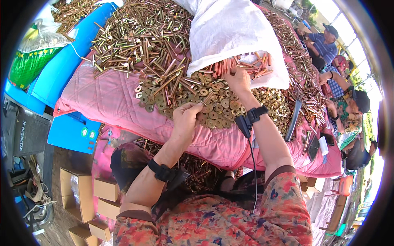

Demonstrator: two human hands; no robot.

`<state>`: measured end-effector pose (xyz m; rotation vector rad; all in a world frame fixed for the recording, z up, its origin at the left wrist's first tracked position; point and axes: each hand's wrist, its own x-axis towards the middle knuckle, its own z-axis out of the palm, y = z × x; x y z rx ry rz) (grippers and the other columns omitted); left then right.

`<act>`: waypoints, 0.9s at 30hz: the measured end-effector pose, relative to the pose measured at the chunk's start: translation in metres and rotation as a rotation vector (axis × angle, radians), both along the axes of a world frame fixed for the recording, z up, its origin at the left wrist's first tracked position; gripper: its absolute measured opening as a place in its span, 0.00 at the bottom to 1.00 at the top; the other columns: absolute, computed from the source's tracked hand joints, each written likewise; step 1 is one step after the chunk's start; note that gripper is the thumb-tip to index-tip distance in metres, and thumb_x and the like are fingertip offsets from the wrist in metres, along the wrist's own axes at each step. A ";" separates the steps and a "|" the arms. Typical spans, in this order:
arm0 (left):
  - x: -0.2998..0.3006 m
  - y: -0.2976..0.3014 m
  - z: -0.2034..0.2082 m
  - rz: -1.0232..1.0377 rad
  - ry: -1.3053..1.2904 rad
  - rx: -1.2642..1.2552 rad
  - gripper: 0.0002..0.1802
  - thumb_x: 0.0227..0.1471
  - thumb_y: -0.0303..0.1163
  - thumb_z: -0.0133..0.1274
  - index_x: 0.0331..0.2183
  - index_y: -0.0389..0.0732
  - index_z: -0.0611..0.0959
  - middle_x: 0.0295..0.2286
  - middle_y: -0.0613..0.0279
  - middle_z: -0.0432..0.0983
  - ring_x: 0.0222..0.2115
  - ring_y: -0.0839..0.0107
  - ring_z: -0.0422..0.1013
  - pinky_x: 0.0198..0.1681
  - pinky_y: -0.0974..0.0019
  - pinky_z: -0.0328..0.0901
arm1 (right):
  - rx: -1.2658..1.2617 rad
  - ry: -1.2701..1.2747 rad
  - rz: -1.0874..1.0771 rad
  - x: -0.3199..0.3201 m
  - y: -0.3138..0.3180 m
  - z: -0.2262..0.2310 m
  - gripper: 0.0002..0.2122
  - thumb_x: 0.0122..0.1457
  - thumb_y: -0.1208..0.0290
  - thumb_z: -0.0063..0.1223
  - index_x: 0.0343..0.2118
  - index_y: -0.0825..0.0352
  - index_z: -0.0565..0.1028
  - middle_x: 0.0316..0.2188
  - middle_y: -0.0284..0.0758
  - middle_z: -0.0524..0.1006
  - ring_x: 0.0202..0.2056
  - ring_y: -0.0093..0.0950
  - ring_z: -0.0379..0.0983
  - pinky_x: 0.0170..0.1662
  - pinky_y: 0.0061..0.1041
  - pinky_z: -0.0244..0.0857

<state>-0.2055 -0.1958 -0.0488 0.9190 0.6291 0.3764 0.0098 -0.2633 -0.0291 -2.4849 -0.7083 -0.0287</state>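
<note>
My left hand (187,117) is closed in a pinch over a heap of flat brass-coloured washers (221,110). From its fingertips a slim metal bolt (208,98) appears to stick out. At the mouth of a white woven sack (236,30), my right hand (239,80) has its fingers bent together against reddish copper-coloured rods (260,67) spilling from the opening. Whatever those fingers grip is hidden. Just right of the washers lies a pile of small gold nuts (273,104). Long bolts (143,37) are heaped behind the left hand.
A pink quilted cover (102,92) lies under the piles. On its right part are a dark bar (293,121) and a phone (327,139). Cardboard boxes (106,189) stand lower left. Several people (326,43) sit along the right side. A cable hangs from my right wrist.
</note>
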 end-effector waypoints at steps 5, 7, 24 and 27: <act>-0.001 0.006 0.012 0.074 -0.051 0.109 0.07 0.44 0.32 0.54 0.22 0.39 0.79 0.15 0.74 0.64 0.13 0.86 0.54 0.16 0.79 0.44 | -0.027 -0.285 0.314 -0.039 -0.049 0.011 0.11 0.49 0.74 0.48 0.38 0.66 0.72 0.32 0.43 0.73 0.37 0.41 0.71 0.39 0.34 0.64; 0.003 0.008 0.010 0.120 -0.069 0.172 0.07 0.43 0.32 0.55 0.20 0.39 0.80 0.14 0.75 0.64 0.14 0.87 0.53 0.17 0.79 0.44 | -0.025 -0.299 0.335 -0.065 -0.064 0.027 0.10 0.50 0.76 0.47 0.36 0.66 0.72 0.32 0.42 0.71 0.35 0.41 0.70 0.37 0.35 0.64; -0.001 0.000 0.018 -0.181 -0.089 0.854 0.05 0.43 0.25 0.55 0.22 0.34 0.79 0.15 0.72 0.68 0.17 0.86 0.60 0.20 0.78 0.55 | 0.110 -0.391 0.350 -0.095 -0.113 0.017 0.10 0.49 0.82 0.46 0.35 0.64 0.72 0.30 0.40 0.69 0.32 0.41 0.70 0.34 0.35 0.65; -0.001 0.000 0.019 -0.197 -0.119 0.901 0.05 0.43 0.25 0.54 0.21 0.33 0.78 0.13 0.72 0.66 0.16 0.86 0.59 0.18 0.77 0.54 | 0.165 -0.287 0.388 -0.092 -0.116 0.016 0.10 0.49 0.83 0.47 0.35 0.64 0.72 0.30 0.39 0.69 0.31 0.41 0.70 0.34 0.35 0.65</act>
